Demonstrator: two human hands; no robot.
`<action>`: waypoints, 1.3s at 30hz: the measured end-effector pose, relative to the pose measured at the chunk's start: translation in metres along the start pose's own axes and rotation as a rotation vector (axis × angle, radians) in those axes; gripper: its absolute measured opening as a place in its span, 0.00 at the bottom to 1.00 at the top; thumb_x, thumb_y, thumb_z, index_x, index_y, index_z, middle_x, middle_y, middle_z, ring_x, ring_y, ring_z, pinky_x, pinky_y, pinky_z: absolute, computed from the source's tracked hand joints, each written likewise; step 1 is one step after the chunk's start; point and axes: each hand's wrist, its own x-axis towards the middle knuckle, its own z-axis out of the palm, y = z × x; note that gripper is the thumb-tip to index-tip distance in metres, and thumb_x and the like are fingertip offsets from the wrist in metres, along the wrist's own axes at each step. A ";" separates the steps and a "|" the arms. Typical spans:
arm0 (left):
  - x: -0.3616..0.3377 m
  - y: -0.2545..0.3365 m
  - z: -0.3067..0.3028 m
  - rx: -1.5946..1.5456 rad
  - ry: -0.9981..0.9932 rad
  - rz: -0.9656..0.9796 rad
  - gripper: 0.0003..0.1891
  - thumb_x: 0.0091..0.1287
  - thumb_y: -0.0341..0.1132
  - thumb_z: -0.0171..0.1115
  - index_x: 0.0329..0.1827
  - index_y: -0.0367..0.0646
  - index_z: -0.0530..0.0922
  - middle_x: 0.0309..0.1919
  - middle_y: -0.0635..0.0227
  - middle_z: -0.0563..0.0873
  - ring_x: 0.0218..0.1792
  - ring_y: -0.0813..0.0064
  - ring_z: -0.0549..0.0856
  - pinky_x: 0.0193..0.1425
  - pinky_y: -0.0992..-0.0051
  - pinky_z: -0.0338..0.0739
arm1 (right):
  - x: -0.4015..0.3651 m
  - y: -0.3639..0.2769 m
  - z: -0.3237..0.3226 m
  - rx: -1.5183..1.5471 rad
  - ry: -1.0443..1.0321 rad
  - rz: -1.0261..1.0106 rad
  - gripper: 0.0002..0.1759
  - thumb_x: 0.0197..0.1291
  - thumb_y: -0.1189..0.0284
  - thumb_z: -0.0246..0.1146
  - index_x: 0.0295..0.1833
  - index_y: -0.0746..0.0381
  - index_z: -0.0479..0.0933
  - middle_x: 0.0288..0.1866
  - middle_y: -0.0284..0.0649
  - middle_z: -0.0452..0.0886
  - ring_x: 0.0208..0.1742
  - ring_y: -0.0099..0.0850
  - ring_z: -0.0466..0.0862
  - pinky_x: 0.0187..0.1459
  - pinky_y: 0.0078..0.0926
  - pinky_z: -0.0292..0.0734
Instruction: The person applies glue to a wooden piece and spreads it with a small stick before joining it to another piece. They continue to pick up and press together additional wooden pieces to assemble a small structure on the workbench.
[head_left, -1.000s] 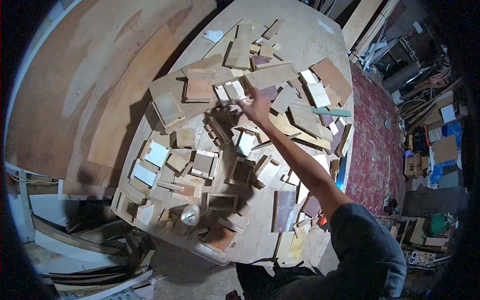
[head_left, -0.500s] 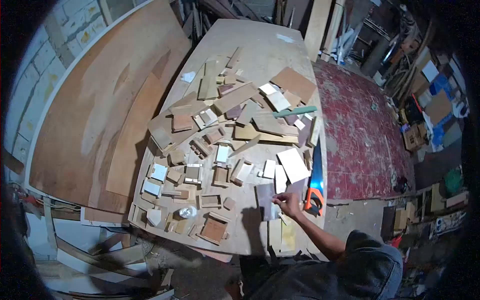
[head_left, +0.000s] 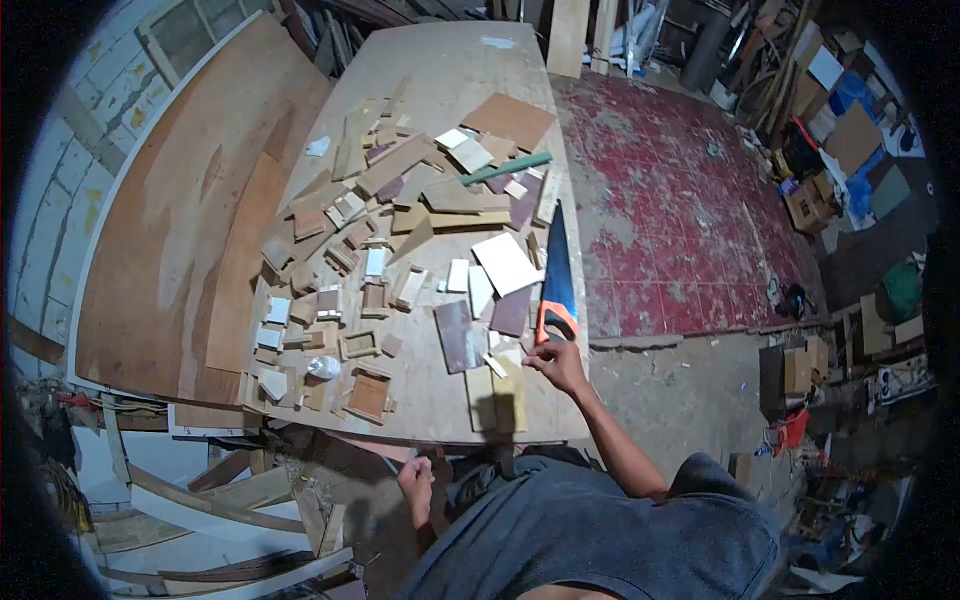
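My right hand is at the right edge of the worktable, fingers pinched together, just below the orange-and-black handle of a handsaw. What the pinch holds, if anything, cannot be made out. Small pale wood offcuts lie right by the fingertips, over yellowish strips. To their left is a dark purplish board. My left hand is low in front of the table's near edge, fingers curled closed, with a thin stick-like shape at its fingertips.
Several small box-like wooden pieces cover the table's left side, with a clear wrapped item among them. Loose boards, a green strip and white panels are scattered mid-table. A large plywood sheet leans at the left.
My right hand has moved from over the purplish board rightward to beneath the saw handle. My left hand has come up into clearer view. The camera view has shifted.
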 end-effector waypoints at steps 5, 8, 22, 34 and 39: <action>-0.032 0.019 0.055 0.059 -0.177 -0.130 0.10 0.68 0.36 0.66 0.40 0.35 0.83 0.30 0.72 0.83 0.29 0.82 0.80 0.34 0.79 0.81 | -0.036 0.048 -0.064 0.200 -0.005 0.156 0.11 0.57 0.71 0.71 0.35 0.71 0.84 0.29 0.40 0.86 0.28 0.26 0.86 0.30 0.25 0.82; -0.051 0.009 0.083 0.091 -0.255 -0.172 0.10 0.68 0.35 0.66 0.42 0.36 0.83 0.32 0.70 0.85 0.32 0.81 0.82 0.34 0.78 0.81 | -0.051 0.076 -0.089 0.320 0.050 0.171 0.09 0.59 0.72 0.69 0.37 0.70 0.84 0.28 0.38 0.85 0.27 0.24 0.84 0.29 0.25 0.81; -0.075 0.023 0.131 -0.004 -0.173 -0.147 0.12 0.70 0.40 0.65 0.40 0.38 0.82 0.31 0.70 0.84 0.30 0.80 0.82 0.32 0.78 0.81 | -0.012 0.037 -0.089 0.123 -0.098 0.015 0.12 0.57 0.67 0.71 0.36 0.67 0.85 0.22 0.35 0.82 0.24 0.18 0.78 0.28 0.22 0.73; 0.062 0.026 0.070 0.080 -0.225 -0.090 0.14 0.73 0.39 0.58 0.35 0.35 0.80 0.25 0.66 0.84 0.25 0.80 0.82 0.29 0.76 0.79 | 0.002 -0.011 0.002 0.164 -0.204 0.088 0.10 0.53 0.75 0.74 0.39 0.69 0.85 0.31 0.39 0.88 0.32 0.22 0.86 0.37 0.22 0.81; 0.127 0.012 0.082 0.520 -0.196 0.172 0.14 0.70 0.39 0.59 0.37 0.33 0.79 0.28 0.52 0.85 0.31 0.59 0.85 0.40 0.62 0.78 | 0.039 -0.037 0.020 0.144 -0.284 0.128 0.08 0.57 0.80 0.70 0.42 0.72 0.82 0.33 0.37 0.86 0.35 0.23 0.86 0.40 0.21 0.83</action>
